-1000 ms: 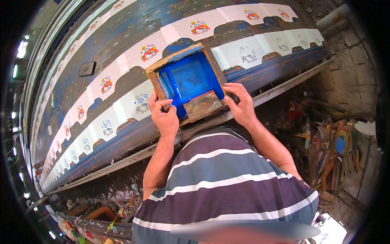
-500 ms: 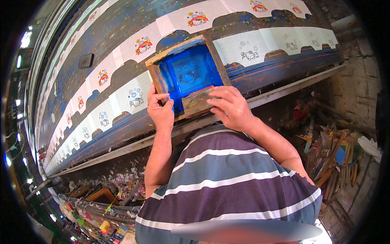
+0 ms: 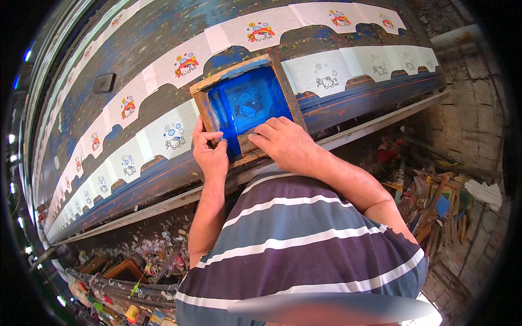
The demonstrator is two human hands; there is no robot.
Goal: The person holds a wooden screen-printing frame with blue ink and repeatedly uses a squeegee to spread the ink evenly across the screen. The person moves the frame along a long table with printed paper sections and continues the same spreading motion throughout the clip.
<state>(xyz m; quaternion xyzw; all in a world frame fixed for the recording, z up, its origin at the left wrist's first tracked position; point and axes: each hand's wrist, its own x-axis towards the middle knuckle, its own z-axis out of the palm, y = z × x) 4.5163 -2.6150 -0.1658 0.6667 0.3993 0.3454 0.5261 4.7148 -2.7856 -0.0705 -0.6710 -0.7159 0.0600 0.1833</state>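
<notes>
Risk first: if R hand (image 3: 285, 144) bears down unevenly, or L hand (image 3: 211, 155) slackens, square wooden frame w/ blue-coated mesh (image 3: 287, 91) could skid & smudge adj. white paper sheet w/ cartoon print (image 3: 171, 133). Wet-looking blue nr L fingertips too; prob. transfers to paper if they pick it up.

L: thumb + fingers appar. pinching frame's left bar, nr corner closest to body. R: fingers bent, close tog., over flat paint-stained wooden block (image 3: 247, 144) at frame's near edge; can't tell if gripping or just resting.

Position: frame on dark paint-specked table (image 3: 157, 43), mostly ahead of both hands; left bar touching L, block under R fingertips.
</notes>
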